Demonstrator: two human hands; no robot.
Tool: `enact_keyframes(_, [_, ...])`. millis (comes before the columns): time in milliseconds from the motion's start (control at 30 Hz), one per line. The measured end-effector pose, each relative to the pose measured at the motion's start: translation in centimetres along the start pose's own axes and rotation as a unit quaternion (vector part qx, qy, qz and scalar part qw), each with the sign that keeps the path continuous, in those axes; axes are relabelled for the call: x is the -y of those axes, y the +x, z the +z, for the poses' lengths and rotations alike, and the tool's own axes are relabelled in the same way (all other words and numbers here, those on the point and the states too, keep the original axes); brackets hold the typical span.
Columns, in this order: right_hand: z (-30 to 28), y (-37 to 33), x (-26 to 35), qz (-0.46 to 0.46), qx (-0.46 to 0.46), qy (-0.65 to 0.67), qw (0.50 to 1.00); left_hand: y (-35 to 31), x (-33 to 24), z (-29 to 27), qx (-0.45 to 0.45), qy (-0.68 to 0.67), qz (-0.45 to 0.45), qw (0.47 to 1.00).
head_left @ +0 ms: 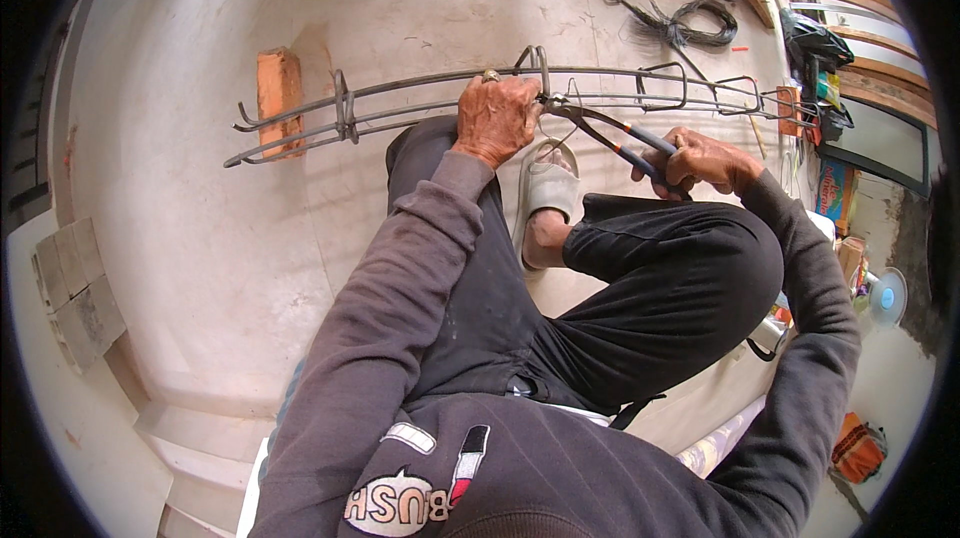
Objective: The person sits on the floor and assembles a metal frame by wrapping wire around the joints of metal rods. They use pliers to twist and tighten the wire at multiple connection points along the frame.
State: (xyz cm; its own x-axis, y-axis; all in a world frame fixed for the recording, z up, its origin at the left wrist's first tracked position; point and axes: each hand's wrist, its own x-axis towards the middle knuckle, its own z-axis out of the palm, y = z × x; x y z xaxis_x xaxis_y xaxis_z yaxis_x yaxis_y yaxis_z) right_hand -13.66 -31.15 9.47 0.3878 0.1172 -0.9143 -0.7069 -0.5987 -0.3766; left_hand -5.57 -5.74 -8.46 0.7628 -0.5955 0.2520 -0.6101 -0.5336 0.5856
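Left hand point(497, 118) clenched on the rebar cage point(420, 98), its long axis running left-right across the floor; right hand point(700, 160) grasps pincers point(610, 138), jaws at the tie just beside the left hand.

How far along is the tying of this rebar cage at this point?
Done: stirrups already sit on the bars at the left end by the brick. In hand: the left hand grips the rebar cage while the right hand works pincers at a stirrup. Left: whether the right-side stirrups are tied cannot be told.
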Motion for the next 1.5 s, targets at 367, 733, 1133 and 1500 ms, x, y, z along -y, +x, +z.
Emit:
enact_keyframes(367, [-0.6, 0.3, 0.0, 0.018, 0.077, 0.072, 0.994, -0.3, -2.8, -1.6, -0.034, 0.100, 0.047, 0.993])
enact_keyframes(733, [-1.3, 0.9, -1.0, 0.025, 0.076, 0.122, 0.989, 1.8, -9.4, 1.7, -0.068, 0.038, 0.260, 0.962])
enact_keyframes(1133, [0.5, -2.3, 0.9, -0.127, -0.254, -0.403, 0.870, 3.7, -10.1, 1.8, 0.011, -0.086, 0.163, 0.983])
enact_keyframes(1500, [2.5, -0.9, -1.9, -0.188, -0.398, -0.609, 0.659, 2.3, -8.9, -2.6, 0.022, 0.030, 0.075, 0.996])
